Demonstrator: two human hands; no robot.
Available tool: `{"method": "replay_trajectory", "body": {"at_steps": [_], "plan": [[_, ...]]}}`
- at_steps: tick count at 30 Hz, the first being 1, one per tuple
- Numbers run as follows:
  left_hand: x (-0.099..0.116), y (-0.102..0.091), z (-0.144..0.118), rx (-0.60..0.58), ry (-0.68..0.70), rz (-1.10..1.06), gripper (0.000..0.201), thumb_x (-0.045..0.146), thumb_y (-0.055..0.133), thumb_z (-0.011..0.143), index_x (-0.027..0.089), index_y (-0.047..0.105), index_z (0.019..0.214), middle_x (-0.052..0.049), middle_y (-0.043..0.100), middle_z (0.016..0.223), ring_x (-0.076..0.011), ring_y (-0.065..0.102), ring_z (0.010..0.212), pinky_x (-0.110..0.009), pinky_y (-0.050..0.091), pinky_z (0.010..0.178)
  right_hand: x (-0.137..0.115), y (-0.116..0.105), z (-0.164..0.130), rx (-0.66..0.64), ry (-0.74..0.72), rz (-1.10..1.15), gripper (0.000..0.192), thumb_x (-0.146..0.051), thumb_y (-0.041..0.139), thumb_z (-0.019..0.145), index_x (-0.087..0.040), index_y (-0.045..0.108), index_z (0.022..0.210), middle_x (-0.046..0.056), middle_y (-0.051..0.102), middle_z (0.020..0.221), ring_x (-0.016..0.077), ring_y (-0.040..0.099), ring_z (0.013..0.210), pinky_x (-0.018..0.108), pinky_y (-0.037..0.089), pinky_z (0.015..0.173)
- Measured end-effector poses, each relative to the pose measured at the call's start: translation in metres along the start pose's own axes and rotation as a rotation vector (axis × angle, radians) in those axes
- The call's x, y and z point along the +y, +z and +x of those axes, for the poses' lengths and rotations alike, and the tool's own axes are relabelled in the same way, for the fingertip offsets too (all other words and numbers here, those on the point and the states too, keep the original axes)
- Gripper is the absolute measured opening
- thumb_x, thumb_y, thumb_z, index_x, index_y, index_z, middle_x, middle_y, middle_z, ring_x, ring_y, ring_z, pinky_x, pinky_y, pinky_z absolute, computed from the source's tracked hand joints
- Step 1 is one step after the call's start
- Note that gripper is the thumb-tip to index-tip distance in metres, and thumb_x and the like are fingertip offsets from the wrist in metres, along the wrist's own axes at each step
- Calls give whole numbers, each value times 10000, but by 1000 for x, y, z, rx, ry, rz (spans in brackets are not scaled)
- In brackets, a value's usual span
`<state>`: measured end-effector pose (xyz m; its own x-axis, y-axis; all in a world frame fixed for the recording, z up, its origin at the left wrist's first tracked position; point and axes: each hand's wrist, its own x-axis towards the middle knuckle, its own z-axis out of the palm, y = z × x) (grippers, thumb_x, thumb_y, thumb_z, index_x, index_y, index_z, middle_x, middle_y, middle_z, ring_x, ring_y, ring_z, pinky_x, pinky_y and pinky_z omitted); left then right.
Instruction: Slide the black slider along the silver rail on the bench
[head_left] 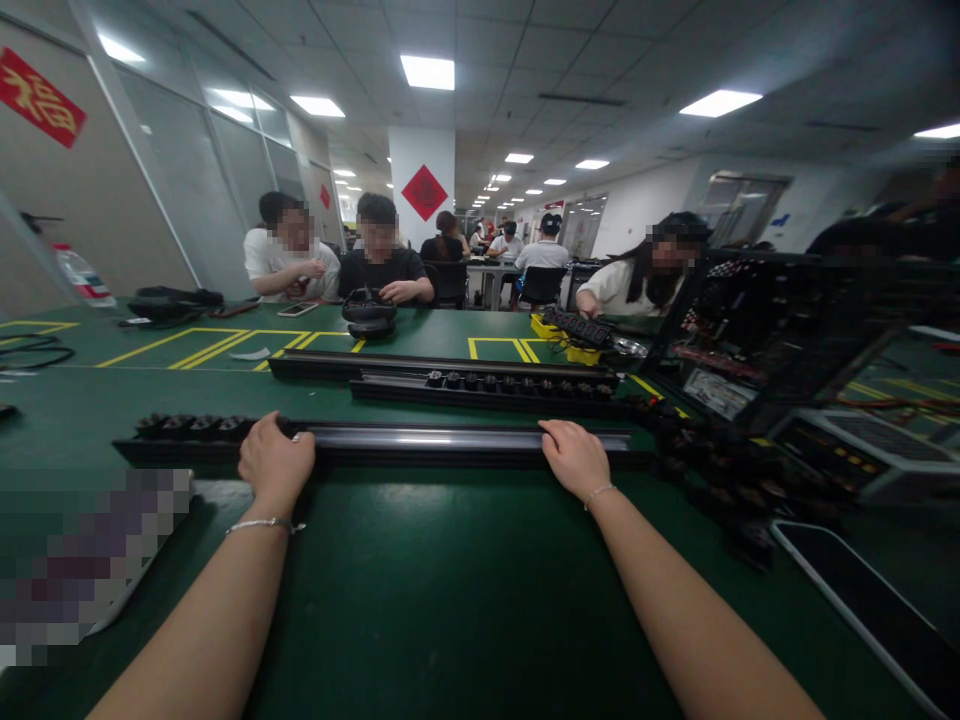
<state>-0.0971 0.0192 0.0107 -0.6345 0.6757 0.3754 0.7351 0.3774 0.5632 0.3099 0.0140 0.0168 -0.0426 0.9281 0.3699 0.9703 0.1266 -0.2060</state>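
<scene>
A long black metal channel lies crosswise on the green table in front of me. A row of small black socket-like pieces sits in its left end, while a smooth shiny inside shows along its middle. My left hand is closed over the channel just right of those pieces, fingertips bent over the far edge. Toward the other end my right hand grips the channel too, its fingers curled over the far side and the thumb hidden. A loose pile of black pieces lies past the channel's right end.
Beyond lie another black channel with black pieces and a further long channel. A power supply box, an open computer case and a phone are at right. People sit across the table.
</scene>
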Motion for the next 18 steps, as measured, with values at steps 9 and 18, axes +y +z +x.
{"method": "replay_trajectory", "body": {"at_steps": [9,18], "plan": [[3,-2,1,-45,-31,35,532,405,460,753,180,486,1235,-174,509,1241,-367,457,1155,-511,397,928,0,0,0,9,1,5,380,-303,349,878,-235,613,1143,24,607,1201,188,505,1133,357,379,943],[3,2,1,-47,-5,56,498,413,455,753,175,523,1185,-171,545,1197,-354,481,1123,-497,397,923,0,3,0,24,0,-10,378,-296,344,879,-242,616,1136,19,605,1207,183,497,1146,352,383,933]]}}
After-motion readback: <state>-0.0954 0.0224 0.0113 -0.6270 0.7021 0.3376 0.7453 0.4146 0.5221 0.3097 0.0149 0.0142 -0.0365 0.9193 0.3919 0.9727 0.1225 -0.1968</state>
